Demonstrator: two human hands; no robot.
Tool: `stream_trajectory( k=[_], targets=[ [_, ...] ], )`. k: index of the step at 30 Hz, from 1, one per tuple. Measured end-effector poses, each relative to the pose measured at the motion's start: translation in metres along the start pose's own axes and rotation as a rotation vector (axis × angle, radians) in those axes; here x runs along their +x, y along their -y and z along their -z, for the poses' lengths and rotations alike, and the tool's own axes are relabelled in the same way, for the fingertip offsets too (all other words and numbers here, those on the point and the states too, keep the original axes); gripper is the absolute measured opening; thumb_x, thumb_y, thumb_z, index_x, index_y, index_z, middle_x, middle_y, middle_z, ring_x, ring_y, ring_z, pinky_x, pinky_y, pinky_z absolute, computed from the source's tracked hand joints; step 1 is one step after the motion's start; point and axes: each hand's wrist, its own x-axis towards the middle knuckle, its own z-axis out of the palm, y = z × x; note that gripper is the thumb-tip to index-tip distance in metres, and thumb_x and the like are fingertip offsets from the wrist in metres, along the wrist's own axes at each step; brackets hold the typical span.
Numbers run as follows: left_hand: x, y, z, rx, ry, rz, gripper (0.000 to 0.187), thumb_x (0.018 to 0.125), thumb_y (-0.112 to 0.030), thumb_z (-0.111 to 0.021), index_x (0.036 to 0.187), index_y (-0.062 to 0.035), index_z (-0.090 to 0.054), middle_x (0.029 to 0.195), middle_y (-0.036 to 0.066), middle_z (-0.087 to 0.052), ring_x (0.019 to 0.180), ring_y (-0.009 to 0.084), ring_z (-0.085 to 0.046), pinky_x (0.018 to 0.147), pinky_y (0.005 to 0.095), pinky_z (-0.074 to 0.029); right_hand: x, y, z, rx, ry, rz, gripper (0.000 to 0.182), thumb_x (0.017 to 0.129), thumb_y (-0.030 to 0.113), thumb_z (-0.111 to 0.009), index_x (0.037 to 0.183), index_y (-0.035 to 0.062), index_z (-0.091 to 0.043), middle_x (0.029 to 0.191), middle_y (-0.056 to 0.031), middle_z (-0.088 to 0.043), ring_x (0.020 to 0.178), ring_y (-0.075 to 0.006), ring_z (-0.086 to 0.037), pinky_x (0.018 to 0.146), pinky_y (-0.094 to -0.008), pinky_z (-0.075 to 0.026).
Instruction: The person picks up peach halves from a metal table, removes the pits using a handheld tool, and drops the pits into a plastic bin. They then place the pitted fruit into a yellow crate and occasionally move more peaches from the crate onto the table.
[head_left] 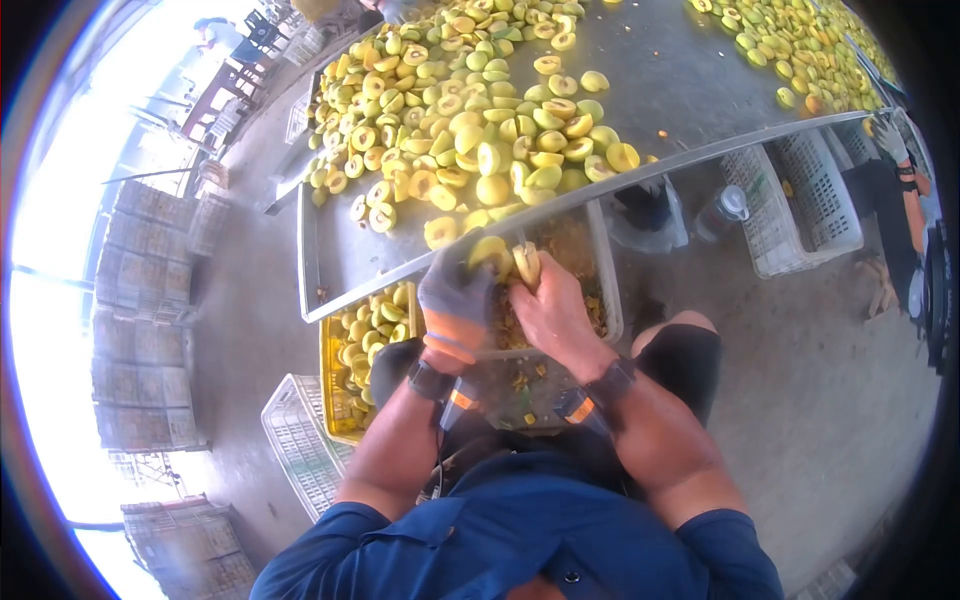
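Observation:
My left hand (458, 300), in a grey and orange glove, is closed around a yellow-green fruit half (490, 256) just below the metal table's edge. Bare and closed, my right hand (553, 308) grips a short pale wooden-looking handle (526, 263) beside that fruit; the tool's far end cannot be made out. Both hands are above a grey crate (612, 300) holding brownish scraps. Many cut fruit halves (465, 130) are heaped on the metal table (660, 90) in front.
A yellow crate (328, 385) of fruit halves stands at lower left, with a white crate (300, 440) beside it. At right are white crates (815, 190), a clear jug (722, 210) and a co-worker's gloved hand (888, 138). Stacked crates (145, 320) line the left.

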Motion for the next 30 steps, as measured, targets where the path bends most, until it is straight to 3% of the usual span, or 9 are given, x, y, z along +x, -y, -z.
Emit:
stream_trajectory(
  k=[9, 15, 18, 20, 22, 24, 27, 30],
  targets=[
    [-0.003, -0.005, -0.002, -0.227, -0.043, 0.044, 0.041, 0.095, -0.002, -0.076, 0.136, -0.0032, -0.071, 0.12, 0.009, -0.077, 0.108, 0.0133, -0.07, 0.095, 0.03, -0.057, -0.008, 0.0, 0.006, -0.267, 0.165, -0.041, 0.025, 0.096, 0.016, -0.063, 0.108, -0.0063, -0.058, 0.096, -0.036, -0.07, 0.096, -0.0563, -0.067, 0.084, -0.0608, -0.052],
    [-0.003, 0.009, 0.0, 0.039, -0.01, -0.058, 0.044, 0.095, 0.004, -0.073, 0.139, 0.0018, -0.068, 0.126, 0.011, -0.077, 0.113, 0.0142, -0.07, 0.098, 0.0301, -0.057, -0.008, -0.012, -0.008, -0.096, 0.267, -0.069, 0.025, 0.096, 0.015, -0.062, 0.111, -0.0049, -0.06, 0.1, -0.0357, -0.07, 0.1, -0.0563, -0.067, 0.086, -0.0604, -0.052],
    [-0.005, -0.001, 0.003, -0.187, 0.053, 0.097, 0.041, 0.094, 0.003, -0.071, 0.134, 0.0014, -0.07, 0.12, 0.013, -0.077, 0.108, 0.0198, -0.074, 0.095, 0.0338, -0.059, -0.006, -0.037, -0.012, -0.038, 0.295, 0.053, 0.031, 0.098, 0.017, -0.062, 0.118, -0.0054, -0.061, 0.101, -0.0314, -0.071, 0.101, -0.048, -0.071, 0.088, -0.0506, -0.054],
    [0.002, 0.011, 0.012, 0.174, 0.063, -0.299, 0.039, 0.091, 0.003, -0.071, 0.13, 0.0012, -0.071, 0.114, 0.015, -0.076, 0.103, 0.0264, -0.075, 0.092, 0.0368, -0.06, -0.008, -0.032, -0.011, -0.139, 0.321, -0.039, 0.031, 0.098, 0.016, -0.061, 0.121, -0.0045, -0.062, 0.102, -0.0291, -0.072, 0.101, -0.0455, -0.071, 0.09, -0.0494, -0.054],
    [0.014, 0.048, 0.006, 0.327, 0.002, -0.364, 0.033, 0.088, 0.0, -0.071, 0.121, 0.0008, -0.071, 0.107, 0.02, -0.075, 0.098, 0.0383, -0.074, 0.087, 0.0426, -0.059, -0.012, -0.02, -0.012, -0.197, 0.346, -0.1, 0.031, 0.099, 0.015, -0.06, 0.122, -0.0042, -0.062, 0.103, -0.0262, -0.073, 0.101, -0.0425, -0.072, 0.091, -0.0486, -0.054],
    [0.011, 0.045, -0.008, 0.082, -0.076, -0.132, 0.032, 0.089, -0.001, -0.071, 0.121, 0.001, -0.07, 0.108, 0.02, -0.075, 0.098, 0.0393, -0.074, 0.086, 0.0442, -0.059, -0.013, -0.014, -0.014, -0.216, 0.374, -0.123, 0.03, 0.099, 0.013, -0.06, 0.123, -0.0046, -0.062, 0.102, -0.0227, -0.074, 0.099, -0.039, -0.072, 0.09, -0.0484, -0.054],
    [0.009, 0.041, -0.008, 0.408, -0.101, -0.244, 0.032, 0.088, 0.001, -0.067, 0.12, 0.0012, -0.07, 0.108, 0.021, -0.075, 0.098, 0.0412, -0.073, 0.086, 0.047, -0.058, -0.009, -0.024, -0.019, 0.141, 0.465, 0.135, 0.022, 0.1, 0.013, -0.06, 0.112, -0.0048, -0.064, 0.09, -0.0168, -0.073, 0.081, -0.0293, -0.071, 0.074, -0.0458, -0.056],
    [0.007, 0.027, 0.003, 0.381, -0.013, -0.322, 0.033, 0.086, 0.005, -0.067, 0.118, -0.0006, -0.071, 0.107, 0.019, -0.075, 0.096, 0.038, -0.074, 0.085, 0.0435, -0.059, -0.009, 0.002, -0.001, 0.328, 0.669, -0.327, 0.019, 0.102, 0.018, -0.063, 0.102, -0.001, -0.065, 0.079, -0.0097, -0.068, 0.063, -0.0208, -0.065, 0.058, -0.0376, -0.05]
  ],
)
